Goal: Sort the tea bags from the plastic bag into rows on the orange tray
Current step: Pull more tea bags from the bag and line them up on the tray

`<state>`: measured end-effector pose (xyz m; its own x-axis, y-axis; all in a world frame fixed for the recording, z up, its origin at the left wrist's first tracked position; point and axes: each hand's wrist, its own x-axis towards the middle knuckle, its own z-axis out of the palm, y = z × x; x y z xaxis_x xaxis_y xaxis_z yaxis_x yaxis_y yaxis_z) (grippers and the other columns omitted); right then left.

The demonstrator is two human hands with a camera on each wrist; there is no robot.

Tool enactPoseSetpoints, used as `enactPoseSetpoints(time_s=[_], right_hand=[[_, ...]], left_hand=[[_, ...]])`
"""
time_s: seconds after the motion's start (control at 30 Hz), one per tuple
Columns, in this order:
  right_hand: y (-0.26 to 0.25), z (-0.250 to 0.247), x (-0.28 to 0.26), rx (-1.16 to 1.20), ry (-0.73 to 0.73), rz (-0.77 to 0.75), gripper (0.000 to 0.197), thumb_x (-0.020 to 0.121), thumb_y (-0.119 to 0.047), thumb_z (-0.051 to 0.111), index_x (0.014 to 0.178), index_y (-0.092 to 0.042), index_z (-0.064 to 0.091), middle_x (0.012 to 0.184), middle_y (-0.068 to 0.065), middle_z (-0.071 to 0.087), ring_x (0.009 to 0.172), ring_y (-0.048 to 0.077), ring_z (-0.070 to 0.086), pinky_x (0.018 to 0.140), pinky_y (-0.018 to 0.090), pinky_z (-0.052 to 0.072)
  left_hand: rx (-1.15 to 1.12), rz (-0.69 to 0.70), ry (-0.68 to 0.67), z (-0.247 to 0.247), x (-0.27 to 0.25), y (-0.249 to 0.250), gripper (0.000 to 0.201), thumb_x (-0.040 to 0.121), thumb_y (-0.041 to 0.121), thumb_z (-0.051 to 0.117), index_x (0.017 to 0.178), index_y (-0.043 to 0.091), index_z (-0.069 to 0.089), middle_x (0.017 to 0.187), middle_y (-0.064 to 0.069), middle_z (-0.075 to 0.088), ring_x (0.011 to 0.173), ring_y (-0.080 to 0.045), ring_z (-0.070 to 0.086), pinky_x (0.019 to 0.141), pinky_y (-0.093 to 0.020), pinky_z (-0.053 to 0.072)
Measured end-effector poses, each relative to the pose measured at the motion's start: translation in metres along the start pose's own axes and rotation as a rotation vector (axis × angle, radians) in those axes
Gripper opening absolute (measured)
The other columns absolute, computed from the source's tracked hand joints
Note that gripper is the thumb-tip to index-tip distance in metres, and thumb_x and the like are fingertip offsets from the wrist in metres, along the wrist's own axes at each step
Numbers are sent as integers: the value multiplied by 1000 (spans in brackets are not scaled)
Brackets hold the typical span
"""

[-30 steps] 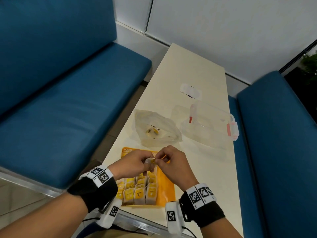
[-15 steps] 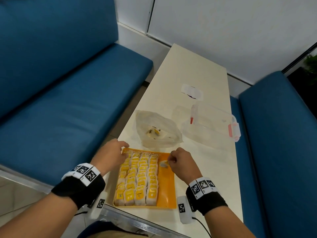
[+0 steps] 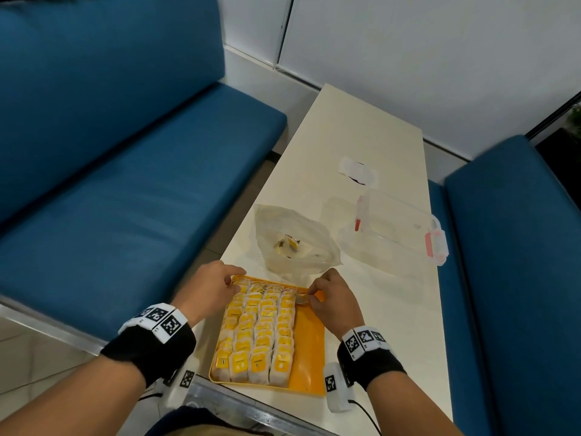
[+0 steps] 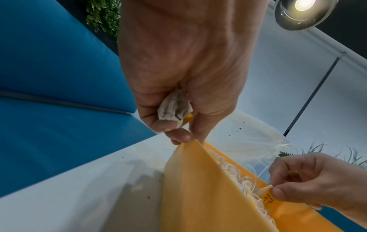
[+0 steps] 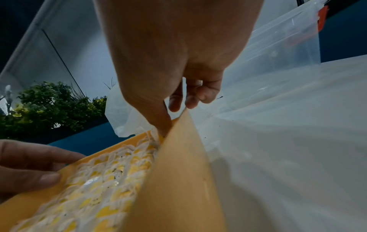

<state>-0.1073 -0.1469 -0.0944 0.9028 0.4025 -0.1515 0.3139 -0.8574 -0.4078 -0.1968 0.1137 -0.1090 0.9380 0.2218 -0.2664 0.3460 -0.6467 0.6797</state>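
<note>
Both hands (image 3: 270, 289) (fingers curled) over tray (image 3: 309, 350)

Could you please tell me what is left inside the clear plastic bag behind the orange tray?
Inside the plastic bag a small clump with a yellow tag shows, likely remaining tea bags; the crumpled film hides their number.

One orange tray (image 3: 309, 350) sits on one cream table (image 3: 355, 146); on it the tea bags (image 3: 257, 328) stand in four rows, each row too closely overlapped for a sure count; one further tea bag (image 4: 174, 109) is curled inside the left hand (image 3: 209, 286); another tea bag (image 3: 301, 299) is pinched by the right hand (image 3: 333, 298); two hands in all; one clear plastic bag (image 3: 295, 240); one clear lidded box (image 3: 393, 229); two blue benches (image 3: 125, 184).
</note>
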Motion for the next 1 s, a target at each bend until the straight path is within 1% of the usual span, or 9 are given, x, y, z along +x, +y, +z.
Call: enactPoseSetpoints(time_s=[0.13, 0.33, 0.43, 0.53, 0.6, 0.7, 0.77, 0.83, 1.0], right_hand=[[4, 3, 3, -35, 37, -19, 5, 86, -24, 69, 86, -19, 68, 110, -5, 54, 98, 13, 56, 78, 26, 50], [3, 9, 6, -110, 42, 27, 11, 89, -27, 65, 86, -21, 57, 102, -4, 52, 83, 18, 57, 72, 32, 52], [0, 10, 4, -92, 42, 55, 14, 89, -29, 64, 86, -23, 53, 99, -4, 50, 81, 18, 56, 70, 33, 51], [-2, 8, -4, -27, 89, 86, 20, 84, -36, 69, 93, -23, 56, 106, -7, 48, 90, 15, 54, 73, 32, 51], [-9, 5, -11, 26, 184, 66, 20, 85, -35, 70, 96, -22, 60, 108, -8, 49, 93, 11, 54, 74, 28, 50], [-40, -7, -21, 247, 245, -12, 9, 86, -26, 72, 88, -21, 65, 95, -9, 60, 81, 4, 58, 70, 18, 45], [-69, -18, -27, 543, 84, 0, 8, 86, -23, 73, 84, -17, 69, 83, -5, 68, 71, 6, 63, 65, 16, 47], [-89, -24, -32, 808, -77, 71, 14, 88, -25, 72, 87, -11, 71, 79, 1, 71, 65, 14, 65, 55, 22, 46], [-90, -22, -31, 933, -80, 149, 6, 88, -18, 71, 93, -16, 73, 73, 1, 63, 60, 16, 58, 48, 26, 39]], left_hand=[[6, 5, -6, 0, 1, -2, 34, 97, 26, 68, 130, 32, 69, 99, 7, 60, 99, -15, 61, 90, -36, 54], [2, 16, -16, 2, 3, -6, 38, 96, 28, 69, 134, 31, 67, 102, 6, 60, 96, -14, 61, 87, -31, 54], [-28, 32, 1, -2, 2, -6, 50, 96, 46, 66, 143, 32, 57, 103, 9, 61, 97, -11, 62, 91, -32, 53], [-283, 54, 88, -15, -3, 5, 58, 96, 68, 45, 144, 36, 48, 106, 10, 65, 86, -11, 67, 83, -33, 53], [-578, 59, 3, -25, -10, 21, 62, 93, 78, 32, 140, 40, 45, 110, 6, 67, 76, -15, 69, 67, -30, 50], [-840, 103, -104, -26, -16, 43, 54, 98, 68, 23, 142, 41, 41, 122, 1, 63, 77, -21, 65, 59, -24, 48], [-885, 145, -116, -16, -16, 50, 51, 101, 64, 22, 143, 43, 41, 129, 0, 59, 84, -21, 63, 66, -25, 48], [-867, 179, -137, -5, -13, 55, 50, 100, 69, 21, 140, 50, 44, 131, 7, 55, 95, -16, 56, 82, -30, 45], [-880, 215, -165, 5, -12, 69, 49, 98, 66, 21, 137, 52, 47, 135, 8, 47, 99, -9, 47, 89, -29, 41]])
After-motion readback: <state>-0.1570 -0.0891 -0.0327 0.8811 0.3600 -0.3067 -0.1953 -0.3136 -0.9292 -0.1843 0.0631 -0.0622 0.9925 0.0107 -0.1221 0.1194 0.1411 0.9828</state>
